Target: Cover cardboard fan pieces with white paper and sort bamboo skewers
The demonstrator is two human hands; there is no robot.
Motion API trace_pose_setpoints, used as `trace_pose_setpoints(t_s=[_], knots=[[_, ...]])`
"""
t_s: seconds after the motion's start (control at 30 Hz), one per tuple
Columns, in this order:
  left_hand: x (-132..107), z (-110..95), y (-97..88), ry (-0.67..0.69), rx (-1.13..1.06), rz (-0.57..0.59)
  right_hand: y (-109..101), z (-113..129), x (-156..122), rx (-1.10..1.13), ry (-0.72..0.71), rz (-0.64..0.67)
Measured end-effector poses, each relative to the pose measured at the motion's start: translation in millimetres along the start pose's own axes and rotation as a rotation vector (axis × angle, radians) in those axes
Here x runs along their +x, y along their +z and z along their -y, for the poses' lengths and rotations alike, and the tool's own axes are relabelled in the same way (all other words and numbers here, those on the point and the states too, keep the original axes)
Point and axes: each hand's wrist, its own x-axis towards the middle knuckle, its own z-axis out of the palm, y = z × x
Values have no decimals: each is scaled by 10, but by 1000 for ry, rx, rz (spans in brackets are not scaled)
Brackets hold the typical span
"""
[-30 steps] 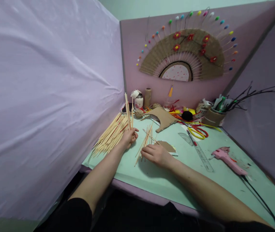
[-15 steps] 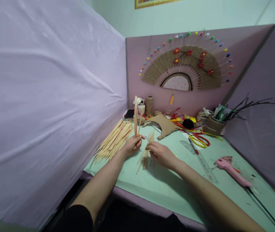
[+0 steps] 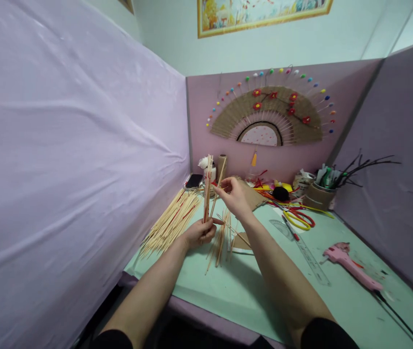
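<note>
My left hand (image 3: 202,232) is closed around the lower part of a bundle of thin bamboo sticks (image 3: 208,189) and keeps it upright above the table. One stick (image 3: 218,186) leans to the right, apart from the rest of the bundle. At that leaning stick, my right hand (image 3: 232,194) is raised with thumb and fingertips pinched on it. Below and between my hands lies a loose small heap of sticks (image 3: 221,242). A large pile of sticks (image 3: 172,218), some with red on them, is spread to the left of my left hand.
Cardboard (image 3: 252,194) lies behind my right hand, and another cardboard piece (image 3: 241,241) beside the loose heap. To the right are scissors (image 3: 297,219), a ruler (image 3: 310,261) and a pink glue gun (image 3: 353,264) with a cord. A decorated fan (image 3: 279,109) hangs on the back panel.
My right hand has risen from the loose heap to the leaning stick by the bundle. The small cardboard piece beside the heap now shows. The view has tilted up slightly.
</note>
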Motion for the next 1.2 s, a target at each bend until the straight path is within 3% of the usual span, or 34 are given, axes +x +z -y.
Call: trace_pose_setpoints(t_s=[0.27, 0.4, 0.5, 0.6, 0.73, 0.93, 1.07, 1.2], knots=[[11, 19, -14, -58, 0, 6, -54, -148, -28, 97, 124, 86], [25, 14, -27, -64, -48, -45, -68, -229, 24, 194, 180, 6], [49, 9, -38, -111, -97, -126, -138, -280, 89, 309, 231, -128], [90, 5, -68, -70, -135, -288, -283, -324, 153, 395, 265, -227], [124, -15, -123, 33, -173, -437, -453, -445, 184, 302, 374, -128], [83, -21, -111, 16, -153, -239, -336, -813, 70, -99, 636, 215], [55, -5, -98, -10, -128, -104, -241, -996, -8, -203, 675, 318], [41, 1, -98, -18, -124, -11, -246, -933, 3, -296, 620, 350]])
